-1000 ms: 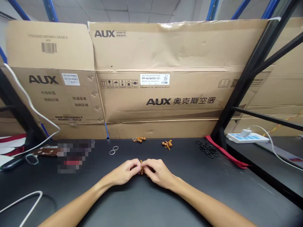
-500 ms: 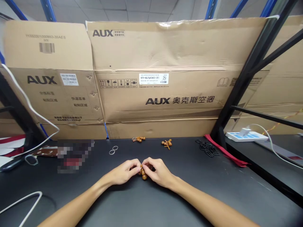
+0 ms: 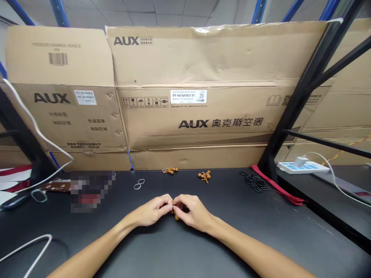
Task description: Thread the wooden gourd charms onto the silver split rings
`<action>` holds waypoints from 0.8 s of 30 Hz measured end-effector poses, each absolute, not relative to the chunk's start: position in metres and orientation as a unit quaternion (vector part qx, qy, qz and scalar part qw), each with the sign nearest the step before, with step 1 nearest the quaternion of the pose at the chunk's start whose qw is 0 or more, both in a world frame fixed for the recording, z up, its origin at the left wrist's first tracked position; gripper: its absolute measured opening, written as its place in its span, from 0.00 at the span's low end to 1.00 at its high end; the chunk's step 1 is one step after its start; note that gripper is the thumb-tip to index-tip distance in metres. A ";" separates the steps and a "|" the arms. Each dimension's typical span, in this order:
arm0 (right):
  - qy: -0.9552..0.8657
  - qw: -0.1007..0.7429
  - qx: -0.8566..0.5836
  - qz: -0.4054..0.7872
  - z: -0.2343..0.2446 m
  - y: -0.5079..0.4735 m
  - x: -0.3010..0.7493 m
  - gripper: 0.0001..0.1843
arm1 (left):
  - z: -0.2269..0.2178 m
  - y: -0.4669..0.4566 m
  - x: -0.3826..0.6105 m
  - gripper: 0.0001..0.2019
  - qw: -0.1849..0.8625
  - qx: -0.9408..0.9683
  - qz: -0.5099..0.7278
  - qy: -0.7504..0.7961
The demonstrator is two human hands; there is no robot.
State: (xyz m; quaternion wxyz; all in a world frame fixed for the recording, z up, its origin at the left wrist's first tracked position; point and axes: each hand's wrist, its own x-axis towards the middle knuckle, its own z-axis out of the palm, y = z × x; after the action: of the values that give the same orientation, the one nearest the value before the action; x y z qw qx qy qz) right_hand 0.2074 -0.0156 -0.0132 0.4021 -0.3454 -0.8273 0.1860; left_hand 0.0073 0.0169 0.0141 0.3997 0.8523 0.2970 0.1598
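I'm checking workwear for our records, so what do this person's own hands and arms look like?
The ungloved left hand and ungloved right hand show no ring, watch or bracelet. The uncovered left forearm and uncovered right forearm show no sleeves, cables or clear markings.

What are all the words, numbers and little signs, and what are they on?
"AUX": left cardboard.
"快递面单 粘贴区域": left cardboard, right side.
"300kgf": left cardboard, bottom line; the rest blurs.
"AUX": big cardboard, top left.
"AUX 奥克斯空调": big cardboard, lower middle.
"KFR-46G/BpR3AES1(B1)" and "25": white label on the big cardboard.
Signs: arrows, glass, umbrella, on the big cardboard.
Too small or blurred: left sticker, other print.
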 end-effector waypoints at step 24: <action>-0.782 0.422 -0.380 0.255 -0.015 -0.011 0.207 0.03 | 0.016 0.016 0.012 0.17 0.391 0.853 0.182 0.294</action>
State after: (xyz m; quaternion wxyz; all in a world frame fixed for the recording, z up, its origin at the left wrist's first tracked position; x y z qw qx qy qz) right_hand 0.2066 -0.0111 -0.0154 0.4222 -0.3801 -0.7824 0.2553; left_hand 0.0123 0.0158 0.0159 0.3915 0.8526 0.2943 0.1820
